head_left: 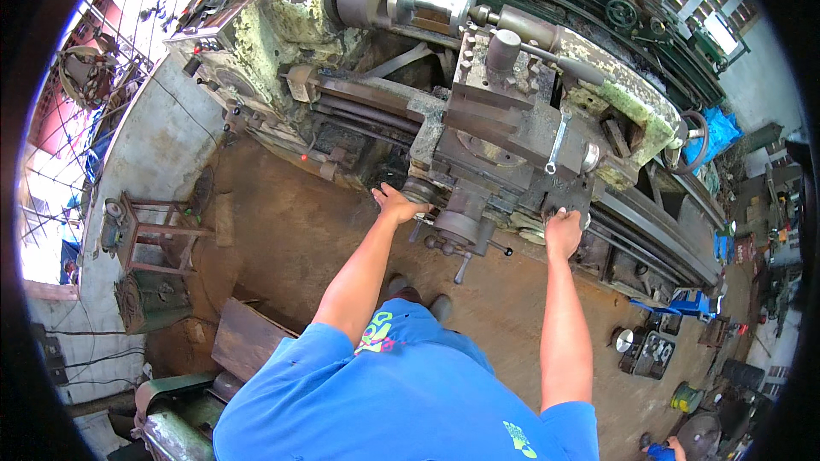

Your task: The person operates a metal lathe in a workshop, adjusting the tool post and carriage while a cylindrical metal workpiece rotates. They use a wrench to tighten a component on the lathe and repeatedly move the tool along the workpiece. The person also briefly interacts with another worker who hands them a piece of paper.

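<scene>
Workshop floor below me, lathe [478, 111] ahead. My left hand [395, 203] lies spread on its carriage handwheel [420, 195]; my right hand [563, 231] is closed around another wheel [536, 233]. Bright workpiece [427, 0] sits chucked, the tool post [500, 64] just beside it; cutting looks unfinished.

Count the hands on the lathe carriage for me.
2: the left hand rests on the left handwheel; the right hand grips a control at the carriage's right front. No other hands touch it.
</scene>
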The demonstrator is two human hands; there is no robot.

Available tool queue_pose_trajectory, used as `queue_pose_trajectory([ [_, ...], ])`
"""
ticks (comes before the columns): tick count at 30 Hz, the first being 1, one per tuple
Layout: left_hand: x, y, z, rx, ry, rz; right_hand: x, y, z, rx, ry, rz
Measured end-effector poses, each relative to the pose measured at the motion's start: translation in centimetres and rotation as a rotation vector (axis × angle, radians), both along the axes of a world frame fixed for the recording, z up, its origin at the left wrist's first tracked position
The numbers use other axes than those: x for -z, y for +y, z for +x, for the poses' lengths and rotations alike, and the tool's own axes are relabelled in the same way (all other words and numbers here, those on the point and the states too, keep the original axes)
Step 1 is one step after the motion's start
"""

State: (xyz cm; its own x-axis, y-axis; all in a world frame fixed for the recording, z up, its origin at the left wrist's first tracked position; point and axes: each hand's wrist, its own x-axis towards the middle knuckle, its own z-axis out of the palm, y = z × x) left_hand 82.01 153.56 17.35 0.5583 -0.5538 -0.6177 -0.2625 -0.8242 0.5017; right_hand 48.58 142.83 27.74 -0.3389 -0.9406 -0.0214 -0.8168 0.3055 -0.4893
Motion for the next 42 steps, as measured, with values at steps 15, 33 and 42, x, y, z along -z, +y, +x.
queue_pose_trajectory([
  [15, 0.3, 0.0, 0.6, 0.065, 0.016, -0.010, -0.9, -0.4, 0.5, -0.016, 0.191, 0.053],
  [33, -0.3, 0.7, 0.5, 0.010, 0.068, -0.069, -0.8, -0.8, 0.2, 0.045, 0.120, 0.083],
  [42, -1.2, 0.9, 0.7, 0.045, 0.078, -0.086, -1.1, -0.5, 0.0, 0.031, 0.123, 0.077],
])
